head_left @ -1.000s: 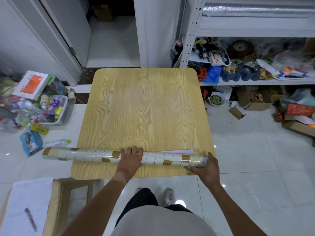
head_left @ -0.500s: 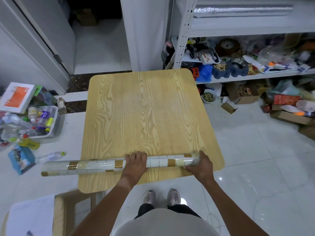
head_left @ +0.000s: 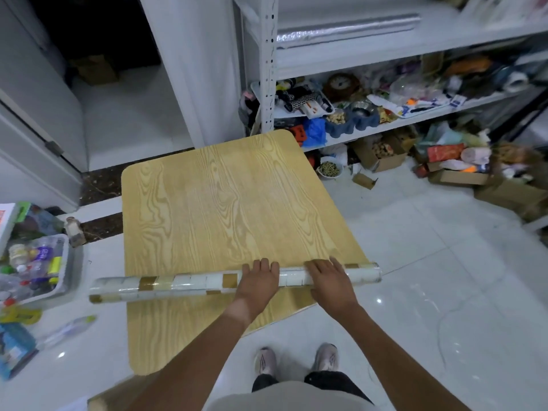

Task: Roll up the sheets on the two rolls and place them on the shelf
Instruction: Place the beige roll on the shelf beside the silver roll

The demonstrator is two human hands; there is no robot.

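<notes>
Lying across the table (head_left: 225, 203), a white-and-gold tiled roll (head_left: 189, 283) sits under both flat hands.

Tile-patterned roll (head_left: 189, 284), white with gold squares, lay fully rolled across near surface edge, both ends overhanging. Silver roll (head_left: 344, 28) lay lengthwise on upper shelf (head_left: 370, 51).

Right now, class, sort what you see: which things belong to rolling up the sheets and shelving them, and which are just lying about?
Part of the job:
tile-patterned roll
left hand
right hand
silver roll
shelf
table

Just lying about:
clock
bin of bottles
cardboard boxes
bowl on the floor
</notes>
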